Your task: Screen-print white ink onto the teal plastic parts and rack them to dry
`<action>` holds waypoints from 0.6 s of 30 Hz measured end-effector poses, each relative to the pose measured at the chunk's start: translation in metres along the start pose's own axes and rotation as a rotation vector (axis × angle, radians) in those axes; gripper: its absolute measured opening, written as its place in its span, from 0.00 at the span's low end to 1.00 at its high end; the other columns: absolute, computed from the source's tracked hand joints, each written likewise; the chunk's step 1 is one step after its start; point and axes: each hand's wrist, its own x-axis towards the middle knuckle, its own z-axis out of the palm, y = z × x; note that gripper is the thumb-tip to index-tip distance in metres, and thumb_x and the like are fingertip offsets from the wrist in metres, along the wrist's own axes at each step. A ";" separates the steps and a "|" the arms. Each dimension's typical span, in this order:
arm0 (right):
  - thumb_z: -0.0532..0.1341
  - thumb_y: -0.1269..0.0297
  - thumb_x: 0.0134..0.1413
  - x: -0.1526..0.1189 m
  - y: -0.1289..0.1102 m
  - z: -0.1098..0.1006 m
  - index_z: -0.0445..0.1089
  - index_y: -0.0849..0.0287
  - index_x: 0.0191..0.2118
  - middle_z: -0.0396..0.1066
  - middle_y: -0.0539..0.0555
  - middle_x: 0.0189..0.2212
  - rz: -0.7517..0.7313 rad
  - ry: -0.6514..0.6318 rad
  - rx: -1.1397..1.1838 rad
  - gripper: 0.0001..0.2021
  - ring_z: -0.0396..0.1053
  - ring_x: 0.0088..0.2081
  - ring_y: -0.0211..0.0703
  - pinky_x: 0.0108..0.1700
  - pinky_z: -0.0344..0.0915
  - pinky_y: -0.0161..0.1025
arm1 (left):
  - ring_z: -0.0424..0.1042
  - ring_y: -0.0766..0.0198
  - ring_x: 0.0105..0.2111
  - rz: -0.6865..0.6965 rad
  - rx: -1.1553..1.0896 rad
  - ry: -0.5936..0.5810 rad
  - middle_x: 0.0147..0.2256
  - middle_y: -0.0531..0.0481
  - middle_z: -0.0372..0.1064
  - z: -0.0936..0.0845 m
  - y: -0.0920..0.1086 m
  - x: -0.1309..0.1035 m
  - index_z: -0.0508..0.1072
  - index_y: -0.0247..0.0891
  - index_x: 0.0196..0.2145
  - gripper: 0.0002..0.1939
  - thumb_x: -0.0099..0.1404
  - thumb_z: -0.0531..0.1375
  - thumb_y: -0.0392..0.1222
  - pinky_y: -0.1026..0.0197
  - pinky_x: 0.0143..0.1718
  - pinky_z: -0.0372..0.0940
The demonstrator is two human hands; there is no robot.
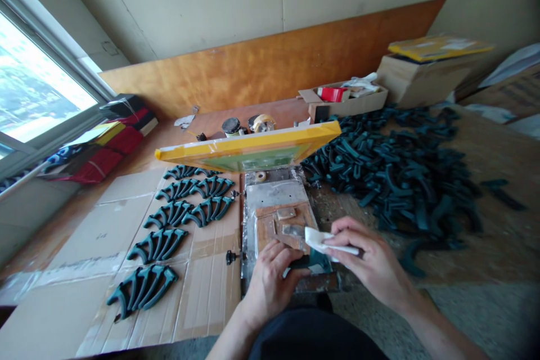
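Against a pale wall point(211, 5) stands a brown worktable point(154, 138). Nearest, the left hand point(272, 273) grips a green handle point(323, 262) between bent fingers and thumb, near a metal plate point(274, 194); the right hand point(365, 253) pinches a white cloth point(316, 238) just beside. Beyond, a yellow-edged frame point(248, 142) stands tilted.

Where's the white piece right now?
Head view, right of and below centre: the white piece is in the right hand, beside the left hand.
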 end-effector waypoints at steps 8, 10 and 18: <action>0.58 0.62 0.60 0.017 -0.004 -0.005 0.73 0.56 0.32 0.68 0.52 0.32 -0.063 0.060 -0.168 0.09 0.69 0.34 0.39 0.36 0.65 0.33 | 0.70 0.64 0.32 0.024 -0.055 -0.017 0.30 0.50 0.72 -0.005 0.002 0.006 0.72 0.38 0.37 0.09 0.62 0.63 0.44 0.64 0.34 0.64; 0.57 0.62 0.60 0.014 -0.006 -0.009 0.74 0.55 0.33 0.68 0.52 0.32 -0.078 0.089 -0.175 0.09 0.69 0.34 0.38 0.35 0.66 0.32 | 0.71 0.64 0.32 0.005 -0.067 -0.007 0.31 0.50 0.72 -0.007 0.002 0.008 0.72 0.38 0.37 0.08 0.62 0.63 0.44 0.64 0.34 0.65; 0.55 0.67 0.62 0.014 -0.015 -0.006 0.73 0.56 0.35 0.68 0.52 0.31 -0.219 -0.056 -0.265 0.10 0.68 0.32 0.37 0.34 0.65 0.33 | 0.70 0.63 0.31 0.056 -0.096 -0.009 0.30 0.49 0.73 -0.011 0.005 0.008 0.72 0.38 0.37 0.09 0.62 0.62 0.45 0.63 0.33 0.65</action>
